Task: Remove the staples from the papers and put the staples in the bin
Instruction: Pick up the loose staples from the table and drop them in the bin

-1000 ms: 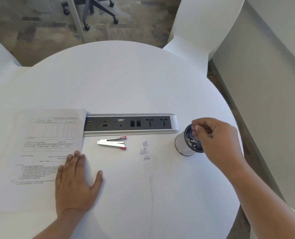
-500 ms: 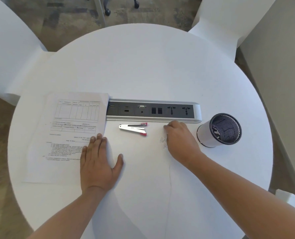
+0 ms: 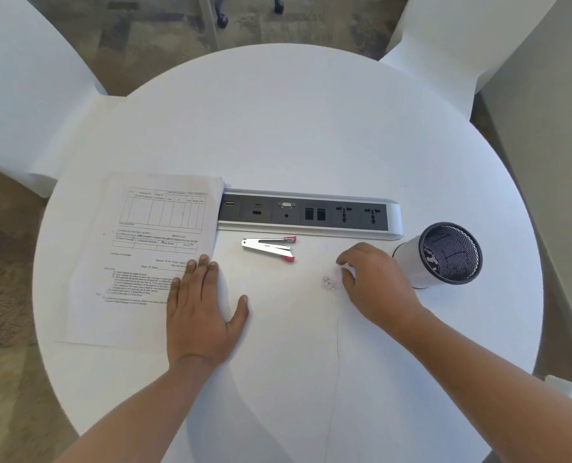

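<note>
Beside the mesh bin (image 3: 451, 253), on its left, my right hand (image 3: 374, 282) has come back from the rim to the staple pile (image 3: 330, 283), fingers curled together pinching at it. So 1 load is binned; more remain. Left hand (image 3: 201, 312) lies flat, fingers together, on the papers (image 3: 144, 248).

One head view — looking steeply down, close over the table (image 3: 311, 135).

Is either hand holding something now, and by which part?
Left hand lies flat on the papers, gripping nothing. Right hand curls at the staple pile; whether it pinches any cannot be told.
</note>
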The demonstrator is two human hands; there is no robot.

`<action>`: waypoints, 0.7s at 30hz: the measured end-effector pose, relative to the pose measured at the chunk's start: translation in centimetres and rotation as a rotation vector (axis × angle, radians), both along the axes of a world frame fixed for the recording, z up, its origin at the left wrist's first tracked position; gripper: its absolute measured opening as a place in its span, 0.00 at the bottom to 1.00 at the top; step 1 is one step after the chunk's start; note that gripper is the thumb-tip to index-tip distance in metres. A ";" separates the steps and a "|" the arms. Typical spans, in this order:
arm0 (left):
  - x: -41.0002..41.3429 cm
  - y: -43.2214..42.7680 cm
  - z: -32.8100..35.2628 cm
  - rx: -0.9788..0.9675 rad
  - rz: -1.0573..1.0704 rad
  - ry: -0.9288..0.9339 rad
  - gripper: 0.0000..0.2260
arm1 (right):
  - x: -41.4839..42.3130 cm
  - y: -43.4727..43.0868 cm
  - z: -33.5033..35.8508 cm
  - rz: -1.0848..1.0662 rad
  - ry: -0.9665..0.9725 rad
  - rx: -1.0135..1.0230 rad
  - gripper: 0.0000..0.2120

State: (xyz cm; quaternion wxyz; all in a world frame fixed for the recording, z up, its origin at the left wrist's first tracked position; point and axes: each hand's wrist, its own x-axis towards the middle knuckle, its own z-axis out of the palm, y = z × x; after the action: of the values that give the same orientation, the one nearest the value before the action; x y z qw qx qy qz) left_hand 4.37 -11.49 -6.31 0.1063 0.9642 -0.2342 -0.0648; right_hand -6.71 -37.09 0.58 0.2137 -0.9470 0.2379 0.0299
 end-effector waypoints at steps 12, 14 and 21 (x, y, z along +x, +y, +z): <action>-0.1 0.0 -0.2 -0.007 0.006 -0.008 0.36 | 0.9 3.1 -0.7 0.029 0.183 0.013 0.10; -0.1 0.0 -0.2 -0.004 0.007 -0.006 0.36 | 1.3 3.4 -0.8 0.029 0.181 0.009 0.05; -0.2 0.0 0.0 -0.018 0.006 -0.012 0.36 | 2.0 3.4 -1.2 0.042 0.230 -0.035 0.07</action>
State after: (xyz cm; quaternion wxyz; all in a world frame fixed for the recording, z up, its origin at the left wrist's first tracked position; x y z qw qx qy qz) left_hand 4.19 -11.46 -6.33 0.1139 0.9643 -0.2324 -0.0567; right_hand -4.75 -33.64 -0.65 0.1679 -0.9457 0.2414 0.1387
